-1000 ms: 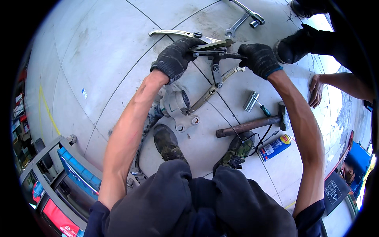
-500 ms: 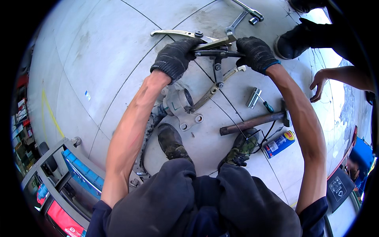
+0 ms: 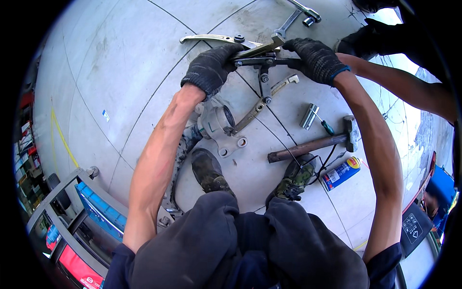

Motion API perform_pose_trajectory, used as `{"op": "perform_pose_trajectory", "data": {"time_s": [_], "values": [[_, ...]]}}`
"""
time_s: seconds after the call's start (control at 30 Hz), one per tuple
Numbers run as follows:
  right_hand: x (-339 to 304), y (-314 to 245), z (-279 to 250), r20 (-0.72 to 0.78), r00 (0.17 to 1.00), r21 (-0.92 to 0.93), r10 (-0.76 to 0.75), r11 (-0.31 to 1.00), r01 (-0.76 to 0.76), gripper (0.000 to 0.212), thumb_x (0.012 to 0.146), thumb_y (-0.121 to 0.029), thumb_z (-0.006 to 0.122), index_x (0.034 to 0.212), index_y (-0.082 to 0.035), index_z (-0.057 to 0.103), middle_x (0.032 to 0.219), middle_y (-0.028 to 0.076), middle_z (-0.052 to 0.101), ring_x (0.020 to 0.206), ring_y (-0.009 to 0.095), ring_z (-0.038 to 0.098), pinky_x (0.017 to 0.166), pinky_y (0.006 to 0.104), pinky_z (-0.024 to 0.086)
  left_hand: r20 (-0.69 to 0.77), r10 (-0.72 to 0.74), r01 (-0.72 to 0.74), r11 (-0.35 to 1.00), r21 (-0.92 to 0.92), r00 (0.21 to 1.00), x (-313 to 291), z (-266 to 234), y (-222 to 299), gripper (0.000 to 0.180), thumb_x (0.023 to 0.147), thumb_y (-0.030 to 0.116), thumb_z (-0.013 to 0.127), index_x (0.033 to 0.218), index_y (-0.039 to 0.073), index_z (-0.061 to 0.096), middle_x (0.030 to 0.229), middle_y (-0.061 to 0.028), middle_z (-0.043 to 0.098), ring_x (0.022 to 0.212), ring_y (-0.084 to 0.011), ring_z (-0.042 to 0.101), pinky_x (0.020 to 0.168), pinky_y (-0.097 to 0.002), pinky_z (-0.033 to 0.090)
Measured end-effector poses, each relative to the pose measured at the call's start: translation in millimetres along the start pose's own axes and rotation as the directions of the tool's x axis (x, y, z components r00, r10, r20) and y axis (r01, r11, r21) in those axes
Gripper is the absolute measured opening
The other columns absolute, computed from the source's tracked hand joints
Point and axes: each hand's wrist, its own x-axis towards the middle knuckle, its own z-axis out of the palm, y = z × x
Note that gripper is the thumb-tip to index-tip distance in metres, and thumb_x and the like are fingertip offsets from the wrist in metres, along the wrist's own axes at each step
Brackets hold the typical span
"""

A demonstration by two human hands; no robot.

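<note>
Left gloved hand (image 3: 211,70) curled around the left side of a gear puller (image 3: 255,61); right gloved hand (image 3: 315,60) gripping the dark bar (image 3: 285,62) at its other side. Puller spans the gap between both hands, one leg (image 3: 251,115) slanting down beside a cast metal housing (image 3: 211,123). Further right: chrome socket (image 3: 308,118), brown-handled hammer (image 3: 308,147), blue aerosol can (image 3: 340,174).

Around you spreads a pale floor (image 3: 125,58), crossed by dark seams and scuffed in places, its glare strongest toward your right. On your left, a yellow line (image 3: 61,136) runs near a grey metal frame (image 3: 52,197) (something blue (image 3: 98,208) sits inside it).
</note>
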Motion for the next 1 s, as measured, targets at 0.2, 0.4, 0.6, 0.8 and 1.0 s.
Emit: {"op": "perform_pose_trajectory", "data": {"time_s": [0.2,0.4,0.6,0.8,1.0], "values": [[14,-2,7,0.344,0.925,-0.033,0.163,0.986,-0.161,0.022,0.092,-0.021,0.07,0.11,-0.008,0.07,0.101,0.019,0.071,0.096,0.037,0.067,0.086,0.0462,0.053,0.089,-0.223,0.225,0.974,-0.013,0.971,-5,-11,3,0.043,0.088,0.02,0.073,0.129,0.011,0.065,0.11,-0.0188,0.072,0.1,-0.037,0.068,0.088,-0.0443,0.053],[8,-10,8,0.145,0.975,-0.045,0.169,0.985,-0.164,0.025,0.088,-0.019,0.075,0.11,-0.007,0.07,0.101,0.019,0.071,0.095,0.038,0.068,0.085,0.0458,0.054,0.036,-0.138,0.135,0.989,0.066,0.99,-19,-13,-18,0.036,0.09,0.028,0.073,0.12,0.009,0.071,0.106,-0.0178,0.073,0.099,-0.0354,0.069,0.089,-0.0446,0.053],[7,-10,6,0.259,0.957,0.041,0.127,0.989,-0.142,0.026,0.091,-0.018,0.071,0.116,-0.011,0.071,0.104,0.021,0.071,0.094,0.038,0.068,0.087,0.0448,0.054,-0.112,0.08,-0.063,0.987,0.146,0.991,-12,-26,-10,0.035,0.09,0.029,0.072,0.119,0.01,0.072,0.106,-0.0165,0.073,0.1,-0.0353,0.068,0.089,-0.0447,0.053],[11,-14,-12,0.304,0.937,-0.013,0.175,0.984,-0.179,0.032,0.085,-0.026,0.075,0.113,-0.011,0.072,0.102,0.016,0.073,0.097,0.037,0.068,0.086,0.0452,0.054,0.026,-0.079,0.08,0.995,-0.056,0.997,-2,-31,33,0.043,0.093,0.027,0.072,0.127,0.001,0.066,0.118,-0.0199,0.071,0.108,-0.0304,0.068,0.097,-0.0376,0.051],[-3,-12,-10,0.248,0.951,0.082,0.184,0.974,-0.21,0.038,0.09,-0.026,0.072,0.125,-0.012,0.066,0.108,0.016,0.072,0.101,0.035,0.068,0.09,0.0445,0.053,0.014,0.018,-0.018,1.0,-0.008,1.0,17,-15,60,0.044,0.096,0.031,0.068,0.128,0.002,0.065,0.12,-0.0218,0.069,0.111,-0.0347,0.067,0.098,-0.042,0.05]]}}
